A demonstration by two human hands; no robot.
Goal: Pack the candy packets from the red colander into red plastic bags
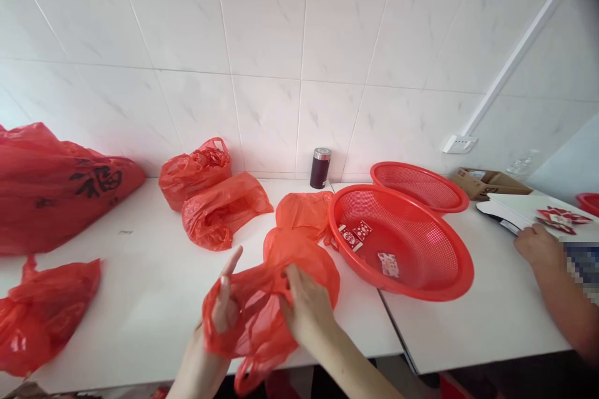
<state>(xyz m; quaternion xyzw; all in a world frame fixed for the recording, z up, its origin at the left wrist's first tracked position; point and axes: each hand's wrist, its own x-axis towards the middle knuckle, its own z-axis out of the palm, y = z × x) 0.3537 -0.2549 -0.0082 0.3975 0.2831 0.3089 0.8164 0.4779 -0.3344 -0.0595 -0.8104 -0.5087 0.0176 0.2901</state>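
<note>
In the head view, a red plastic bag [274, 336] sits at lower centre, over the front edge of the worktop [145, 305]. The left hand [225, 310] is spread inside its film, one finger raised; the right hand's [306, 308] grip pinches the bag. Right of centre, a red basket [430, 262] holds small packets [388, 265].

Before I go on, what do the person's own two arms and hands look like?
The bare left hand and bare right hand show no gloves; the uncovered left forearm and right forearm show no sleeves, watches or cables.
</note>
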